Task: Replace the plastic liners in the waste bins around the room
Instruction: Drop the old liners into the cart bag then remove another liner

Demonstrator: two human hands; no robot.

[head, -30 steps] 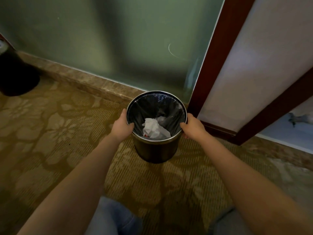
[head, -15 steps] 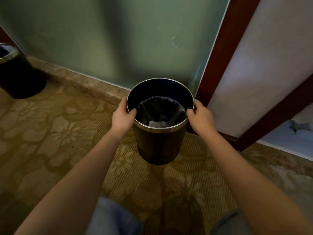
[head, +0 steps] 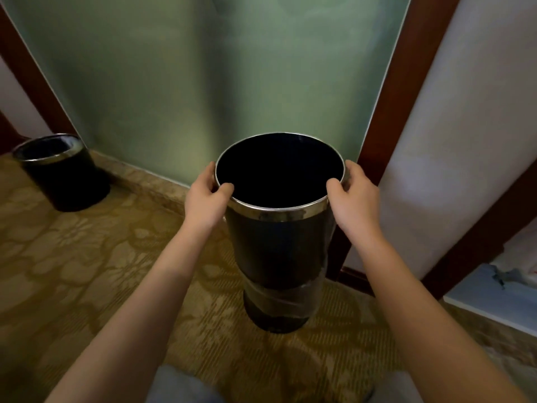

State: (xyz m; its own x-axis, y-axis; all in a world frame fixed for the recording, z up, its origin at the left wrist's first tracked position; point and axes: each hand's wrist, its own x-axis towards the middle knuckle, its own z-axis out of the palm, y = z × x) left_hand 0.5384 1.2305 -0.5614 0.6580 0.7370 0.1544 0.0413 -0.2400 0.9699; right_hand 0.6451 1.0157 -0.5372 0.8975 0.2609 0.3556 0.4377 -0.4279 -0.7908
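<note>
Finding: the left hand (head: 207, 199) and right hand (head: 356, 199) each grasp the chrome rim of the dark cylindrical metal outer shell (head: 279, 245) of a waste bin, thumbs hooked inside the mouth, fingers curled on the outside. The shell is held raised off the floor. Below it, on the patterned gold carpet (head: 87, 271), stands the dark inner bucket (head: 279, 318) with a clear plastic liner (head: 280, 296) wrapped over its outside. Whether the shell's lower edge is clear of the bucket top cannot be told. The shell's interior is too dark to read.

Risks, as judged:
- The shell's lower edge may snag the liner and drag or tip the bucket, if the lift goes off vertical.
- The grip is on the rim only, so a smooth metal shell could slip or swing.
- A sideways swing to the right would strike the dark red wooden door frame (head: 386, 112), which stands just beside the shell.

Surroundings: a frosted green glass panel (head: 189, 82) directly behind, on a brown stone sill (head: 145, 181). A second dark round bin with a chrome rim (head: 62, 173) stands well apart at the left. The person's blue-trousered knees (head: 180, 385) are at the bottom edge, close to the bucket, leaving little room to set the shell down in front.
</note>
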